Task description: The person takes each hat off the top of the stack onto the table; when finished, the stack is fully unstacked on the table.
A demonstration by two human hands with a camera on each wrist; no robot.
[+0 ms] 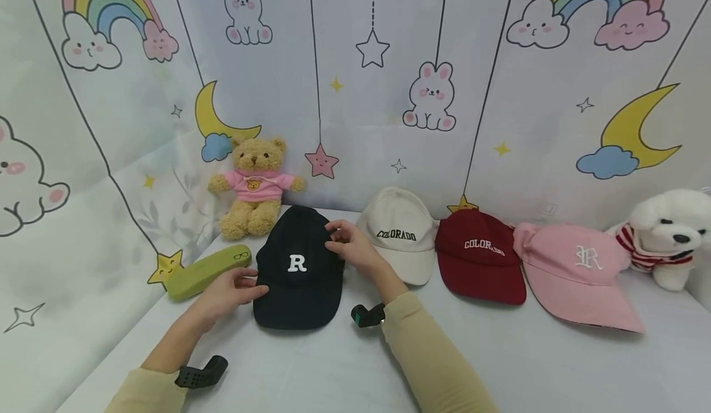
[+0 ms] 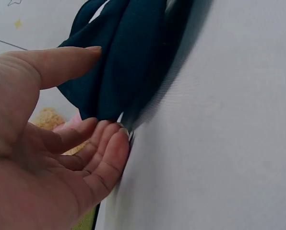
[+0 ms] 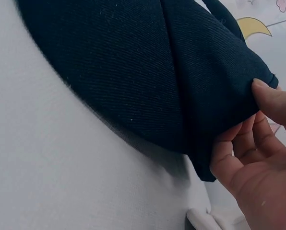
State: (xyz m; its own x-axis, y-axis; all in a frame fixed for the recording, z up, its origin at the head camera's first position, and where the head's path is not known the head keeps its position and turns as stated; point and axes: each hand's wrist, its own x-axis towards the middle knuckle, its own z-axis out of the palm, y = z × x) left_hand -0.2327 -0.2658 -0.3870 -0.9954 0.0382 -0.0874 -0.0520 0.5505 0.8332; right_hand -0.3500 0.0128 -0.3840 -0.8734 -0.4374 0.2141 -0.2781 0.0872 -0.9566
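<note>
A black baseball cap (image 1: 300,246) with a white letter R lies on the white table, its brim toward me. On its right, my right hand (image 1: 355,249) pinches the side edge of the crown; in the right wrist view the thumb (image 3: 275,103) lies on the outer edge and the fingers curl beneath. My left hand (image 1: 228,296) is at the cap's left side, where crown meets brim. In the left wrist view the thumb (image 2: 66,64) stands well apart from the fingers, overlapping the dark cloth, while the fingertips are right at the cap's lower edge.
A green glasses case (image 1: 208,272) lies beside my left hand, with a teddy bear (image 1: 257,187) in pink behind. Rightward stand a cream cap (image 1: 397,221), a dark red cap (image 1: 478,258), a pink visor cap (image 1: 577,274) and a white plush dog (image 1: 666,234). A patterned curtain (image 1: 355,104) hangs behind.
</note>
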